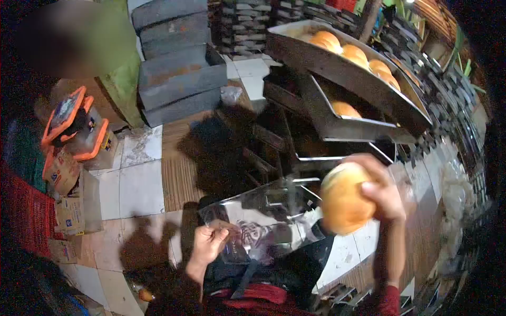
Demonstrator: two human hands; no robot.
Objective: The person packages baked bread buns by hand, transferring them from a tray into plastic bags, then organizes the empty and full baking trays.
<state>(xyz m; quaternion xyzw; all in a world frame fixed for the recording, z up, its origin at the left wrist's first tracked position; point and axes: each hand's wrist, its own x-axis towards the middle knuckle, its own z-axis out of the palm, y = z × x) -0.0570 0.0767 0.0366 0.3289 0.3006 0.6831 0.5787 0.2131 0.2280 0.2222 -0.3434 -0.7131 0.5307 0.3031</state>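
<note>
A round golden bread bun (347, 203) is in my right hand (387, 192), with the fingers closed around its upper right side; the hand is slightly smeared by motion. My left hand (210, 245) pinches the edge of a clear printed plastic bag (258, 234) between thumb and finger. The bag hangs in front of my lap, to the left of the bun and apart from it. Beyond my right hand, metal baking trays are stacked at an angle. Several buns (354, 54) lie in the top tray (337, 66), and another bun (346, 109) shows in the tray (321, 95) beneath.
Grey plastic crates (182, 76) are stacked at the back left. Orange-lidded containers (97, 139) and cardboard boxes (68, 213) stand at the left, beside a red crate (31, 210). A woven wall (245, 29) runs along the back and right. The floor (139, 184) is tiled.
</note>
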